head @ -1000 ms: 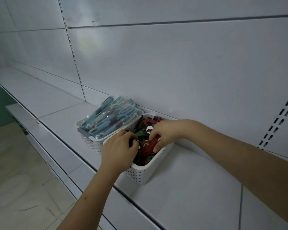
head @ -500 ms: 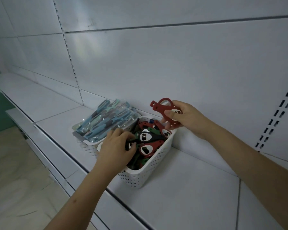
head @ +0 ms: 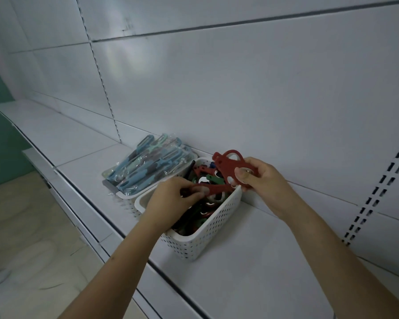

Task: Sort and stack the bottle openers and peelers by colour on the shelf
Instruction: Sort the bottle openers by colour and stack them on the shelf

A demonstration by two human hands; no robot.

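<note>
Red bottle openers (head: 228, 166), flat looped plastic, sit pinched in the right hand (head: 260, 178) above the perforated white basket (head: 203, 238); the left hand (head: 171, 199) pinches another red opener (head: 217, 188).

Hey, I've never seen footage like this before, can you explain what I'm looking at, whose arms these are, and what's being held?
There is no machine here. A person wears a camera on the head, so you look down along their own two arms at a white shop shelf. On it stand two white perforated baskets: the near basket holds red, green and dark bottle openers, the far basket holds bagged blue peelers. The right hand grips a red opener lifted above the basket. The left hand pinches another red opener at the pile.
</note>
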